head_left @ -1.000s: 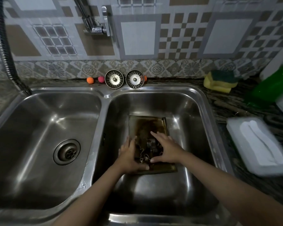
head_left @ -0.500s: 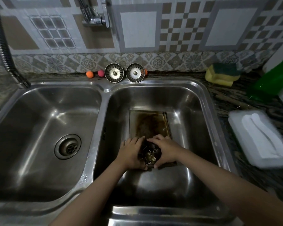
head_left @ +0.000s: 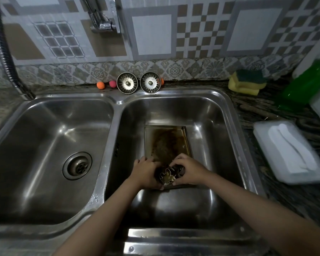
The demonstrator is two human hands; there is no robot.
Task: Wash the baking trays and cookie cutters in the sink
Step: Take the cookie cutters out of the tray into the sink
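A stained rectangular baking tray [head_left: 166,141] lies on the floor of the right sink basin [head_left: 220,137]. At the tray's near end sits a clump of metal cookie cutters [head_left: 167,175]. My left hand [head_left: 146,171] curls around the clump from the left. From the right, my right hand [head_left: 189,169] curls around it with its fingers over the top. The cutters are bunched between both palms, and the tray's near edge is hidden under them.
The left basin [head_left: 44,154] with its drain [head_left: 77,165] is beside it. Two strainer plugs [head_left: 127,83] and small balls stand at the back rim. A yellow-green sponge [head_left: 247,81], a green soap bottle [head_left: 308,84] and a white lidded box [head_left: 292,154] are on the right counter. The tap [head_left: 103,19] is on the wall.
Both hands went from lying spread over the cutters to curling inward, gathering them into a clump drawn toward the tray's near end.
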